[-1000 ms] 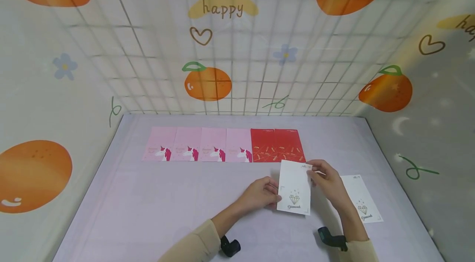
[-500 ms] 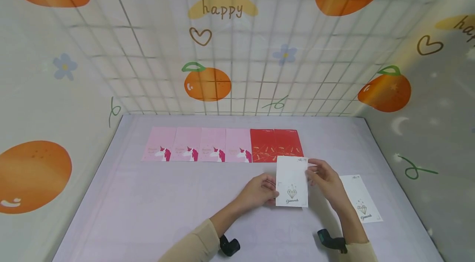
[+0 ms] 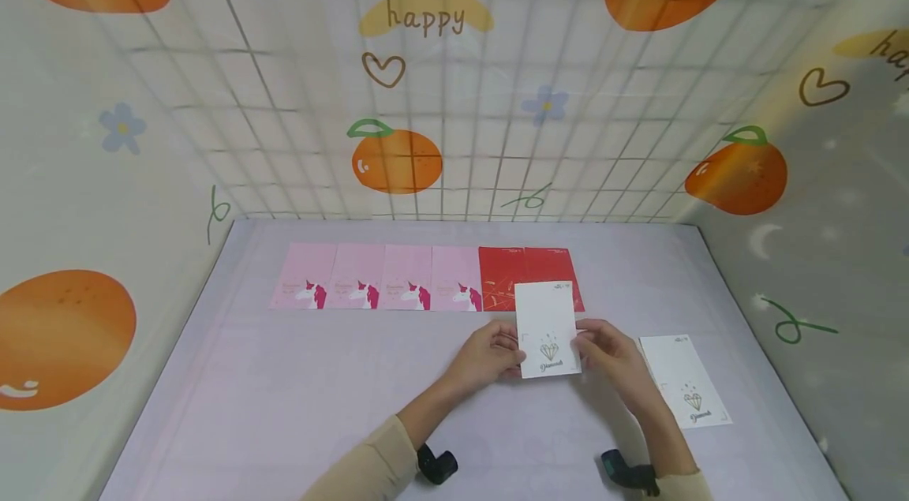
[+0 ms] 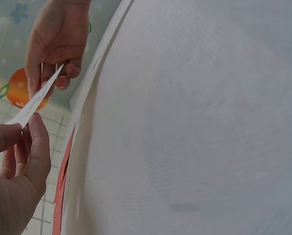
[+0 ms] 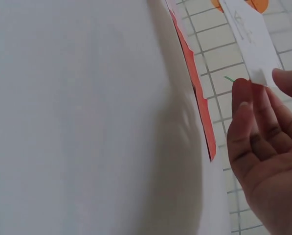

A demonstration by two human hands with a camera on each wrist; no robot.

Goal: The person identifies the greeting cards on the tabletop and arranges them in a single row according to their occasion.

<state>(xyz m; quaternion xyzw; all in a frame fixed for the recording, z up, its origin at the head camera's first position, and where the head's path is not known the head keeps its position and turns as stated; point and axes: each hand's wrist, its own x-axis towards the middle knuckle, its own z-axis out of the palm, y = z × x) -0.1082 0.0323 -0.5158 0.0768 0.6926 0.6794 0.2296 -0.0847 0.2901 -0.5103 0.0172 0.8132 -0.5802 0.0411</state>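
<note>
A white card (image 3: 545,315) printed with a diamond and the word "Diamonds" is held up above the table, its top overlapping the red cards in the head view. My left hand (image 3: 486,359) pinches its left edge between thumb and fingers. On the opposite edge, my right hand (image 3: 614,359) grips it the same way, the thumb in front. The right wrist view shows the white card (image 5: 251,39) between the right thumb and fingertips. Another white diamond card (image 3: 692,386) lies on the table at the right, partly covered by the right forearm.
Along the back of the table (image 3: 284,390) runs a row of several pink unicorn cards (image 3: 358,272), followed by two red cards (image 3: 500,272) with gold marks. A patterned curtain (image 3: 454,91) with oranges and grid lines encloses the table's back and sides.
Both hands have carried the white card leftward and farther back, and it now overlaps more of the red cards. The card has gone from slightly tilted to nearly upright in view.
</note>
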